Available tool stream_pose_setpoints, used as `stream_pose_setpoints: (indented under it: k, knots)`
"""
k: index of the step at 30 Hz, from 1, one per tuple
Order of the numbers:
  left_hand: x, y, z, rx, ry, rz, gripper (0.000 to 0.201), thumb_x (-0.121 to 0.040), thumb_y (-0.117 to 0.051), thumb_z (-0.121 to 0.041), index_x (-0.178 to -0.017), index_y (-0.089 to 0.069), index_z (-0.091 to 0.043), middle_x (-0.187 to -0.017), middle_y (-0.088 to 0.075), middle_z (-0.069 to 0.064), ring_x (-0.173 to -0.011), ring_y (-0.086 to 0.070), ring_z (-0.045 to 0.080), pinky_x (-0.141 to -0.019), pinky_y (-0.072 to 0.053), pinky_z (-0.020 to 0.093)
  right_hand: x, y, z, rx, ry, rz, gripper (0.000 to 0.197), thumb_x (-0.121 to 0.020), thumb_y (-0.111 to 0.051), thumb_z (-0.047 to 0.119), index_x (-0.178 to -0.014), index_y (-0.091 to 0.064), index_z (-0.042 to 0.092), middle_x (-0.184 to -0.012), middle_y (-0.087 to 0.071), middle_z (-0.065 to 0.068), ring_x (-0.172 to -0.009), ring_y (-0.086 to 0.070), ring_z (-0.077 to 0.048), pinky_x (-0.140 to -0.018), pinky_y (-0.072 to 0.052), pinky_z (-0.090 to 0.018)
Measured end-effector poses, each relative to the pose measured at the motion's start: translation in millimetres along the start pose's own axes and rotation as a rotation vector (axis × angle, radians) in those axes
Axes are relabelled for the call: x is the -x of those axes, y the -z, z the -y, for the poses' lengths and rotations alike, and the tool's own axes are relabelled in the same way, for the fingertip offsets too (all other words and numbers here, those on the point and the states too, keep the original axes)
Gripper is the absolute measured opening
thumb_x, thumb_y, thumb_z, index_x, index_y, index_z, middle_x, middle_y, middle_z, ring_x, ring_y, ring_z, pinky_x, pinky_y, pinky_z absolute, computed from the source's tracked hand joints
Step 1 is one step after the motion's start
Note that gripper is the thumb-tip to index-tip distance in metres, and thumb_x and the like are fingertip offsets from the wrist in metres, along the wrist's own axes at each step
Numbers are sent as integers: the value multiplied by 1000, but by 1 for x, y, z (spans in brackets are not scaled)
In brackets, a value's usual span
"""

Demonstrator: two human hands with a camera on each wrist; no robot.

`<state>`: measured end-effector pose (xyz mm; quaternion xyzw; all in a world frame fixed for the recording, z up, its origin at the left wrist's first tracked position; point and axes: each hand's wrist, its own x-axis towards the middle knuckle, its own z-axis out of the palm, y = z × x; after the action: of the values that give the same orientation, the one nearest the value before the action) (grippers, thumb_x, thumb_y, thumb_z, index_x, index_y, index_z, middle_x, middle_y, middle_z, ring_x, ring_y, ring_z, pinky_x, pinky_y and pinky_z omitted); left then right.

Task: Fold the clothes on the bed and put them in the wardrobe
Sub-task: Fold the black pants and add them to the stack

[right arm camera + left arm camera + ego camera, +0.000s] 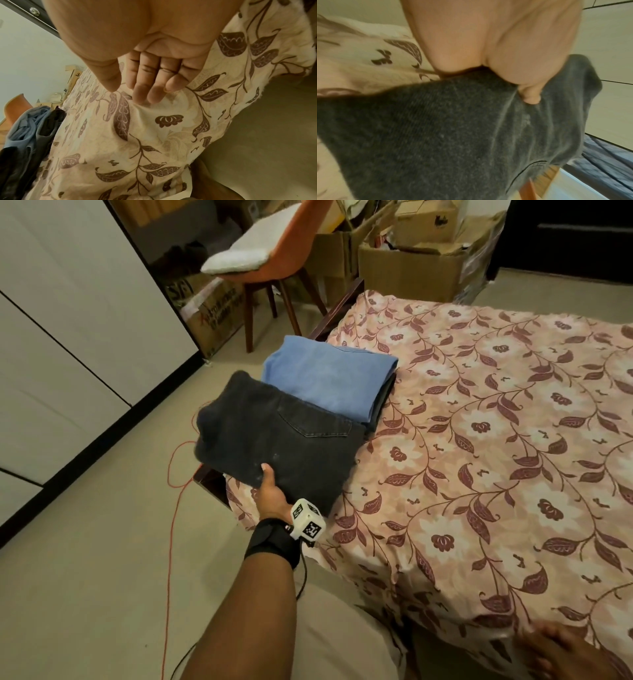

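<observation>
Folded dark grey jeans (277, 440) hang partly off the bed's left corner, lifted at their near edge. My left hand (270, 487) grips that edge, thumb on top (530, 97) and fingers hidden beneath the cloth (453, 135). Behind them lie folded light blue jeans (329, 378) stacked on a darker garment. My right hand (561, 648) rests open with straight fingers (150, 86) on the floral bedsheet (154, 135) near the bed's front edge. The white wardrobe (68, 320) stands to the left.
An orange chair (274, 258) with a white cushion and several cardboard boxes (407, 265) stand beyond the bed. An orange cable (171, 508) trails over the floor between bed and wardrobe. The floral bedsheet (496, 422) covers the bed on the right.
</observation>
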<state>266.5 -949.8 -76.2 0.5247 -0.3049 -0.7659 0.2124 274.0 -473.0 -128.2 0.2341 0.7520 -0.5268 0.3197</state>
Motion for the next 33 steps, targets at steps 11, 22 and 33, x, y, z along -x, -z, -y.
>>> stream_pose_setpoints:
  k: [11, 22, 33]
  knots:
    - [30, -6, 6, -84, 83, 13, 45, -103, -60, -45, -126, -64, -7, -121, -70, 16, -85, -69, 32, -58, -52, 39, -9, 1, -2, 89, -20, -67, 14, -87, -77, 5, -98, -69, 0, -65, -66, -16, -63, -60, -29, -63, -47, -37]
    - [50, -4, 8, 57, 182, 269, 35, -104, -58, -32, -128, -67, -8, -105, -78, 17, -83, -78, 33, -57, -62, 41, -10, 2, 1, 70, 10, -49, 11, -89, -73, 1, -91, -66, -6, -65, -69, -21, -56, -57, -25, -51, -45, -25]
    - [0, 2, 3, -496, -400, -547, 91, -65, -81, -68, -139, -55, -22, -133, -65, 4, -120, -65, 29, -102, -55, 50, -6, 0, 8, 54, 2, -37, 16, -91, -73, 10, -85, -70, -5, -71, -72, -20, -65, -62, -31, -63, -47, -34]
